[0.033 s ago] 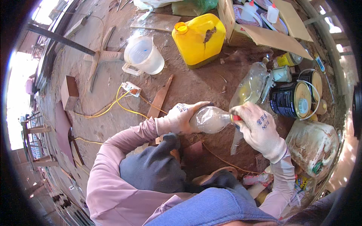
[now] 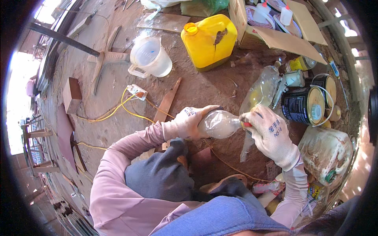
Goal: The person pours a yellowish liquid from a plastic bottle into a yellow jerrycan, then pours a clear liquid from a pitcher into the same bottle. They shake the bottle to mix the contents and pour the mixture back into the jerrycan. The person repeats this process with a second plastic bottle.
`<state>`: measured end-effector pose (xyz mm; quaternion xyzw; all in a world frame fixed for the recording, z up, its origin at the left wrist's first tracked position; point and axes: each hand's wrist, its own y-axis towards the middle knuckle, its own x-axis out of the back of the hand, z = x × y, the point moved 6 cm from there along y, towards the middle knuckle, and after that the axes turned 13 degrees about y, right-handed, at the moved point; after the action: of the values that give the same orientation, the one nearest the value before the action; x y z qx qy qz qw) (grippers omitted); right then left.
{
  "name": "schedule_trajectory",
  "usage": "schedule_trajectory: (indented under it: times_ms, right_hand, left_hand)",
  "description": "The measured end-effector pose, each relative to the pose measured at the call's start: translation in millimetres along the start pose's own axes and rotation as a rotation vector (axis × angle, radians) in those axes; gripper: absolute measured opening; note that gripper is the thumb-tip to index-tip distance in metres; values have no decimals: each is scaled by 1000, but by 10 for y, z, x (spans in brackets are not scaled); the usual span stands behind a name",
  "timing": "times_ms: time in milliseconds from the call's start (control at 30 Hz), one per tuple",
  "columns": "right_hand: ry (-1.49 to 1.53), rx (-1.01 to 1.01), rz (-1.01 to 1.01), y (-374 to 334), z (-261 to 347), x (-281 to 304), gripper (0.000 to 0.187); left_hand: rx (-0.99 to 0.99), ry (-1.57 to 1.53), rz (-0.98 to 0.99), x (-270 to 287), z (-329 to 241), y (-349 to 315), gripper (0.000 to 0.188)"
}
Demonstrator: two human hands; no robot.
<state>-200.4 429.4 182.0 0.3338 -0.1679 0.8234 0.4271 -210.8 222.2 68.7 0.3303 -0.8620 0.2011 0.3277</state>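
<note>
A clear plastic bottle point(image 2: 221, 124) lies sideways in front of my knees, cloudy inside, its neck pointing right. My left hand point(image 2: 191, 122), in a pale work glove, is wrapped round the bottle's base end. At the neck, the gloved fingers of my right hand point(image 2: 271, 135) are closed on a red bottle cap point(image 2: 247, 124), which they partly cover. Just beyond my right hand lies a larger clear plastic bottle point(image 2: 260, 88) with something yellowish in it.
Farther off stand a white pitcher point(image 2: 151, 58), a yellow jerrycan point(image 2: 210, 43) and an open cardboard box point(image 2: 283, 41) holding glue bottles. Black paint cans point(image 2: 301, 104) and a dirty white jerrycan point(image 2: 326, 153) are at right. A power strip point(image 2: 137, 92) with yellow cable lies left.
The fingers of my right hand have shifted slightly round the red cap, covering more of it. My left hand and the bottle have stayed almost still.
</note>
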Motion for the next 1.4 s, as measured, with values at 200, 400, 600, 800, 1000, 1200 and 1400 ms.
schedule_trajectory:
  times_ms: [200, 400, 600, 800, 1000, 1200, 1400]
  right_hand:
    - [154, 183, -53, 162, 28, 118, 36]
    - [257, 8, -100, 299, 72, 106, 32]
    - [29, 76, -36, 346, 158, 103, 28]
    - [181, 272, -476, 238, 252, 540, 39]
    - [166, 183, -501, -52, 24, 522, 38]
    - [240, 16, -525, -307, -218, 395, 39]
    - [185, -49, -493, -410, -284, 356, 37]
  left_hand:
    - [-79, -5, -87, 264, 22, 2, 94]
    - [-3, 58, -76, 415, -20, -21, 91]
    - [-26, 94, -133, 483, 15, -90, 95]
    - [124, 158, -246, 895, 109, -254, 105]
    - [192, 333, -480, 1495, 399, -423, 104]
    - [320, 504, -392, 1996, 657, -373, 104]
    - [463, 652, -302, 2268, 728, -246, 100]
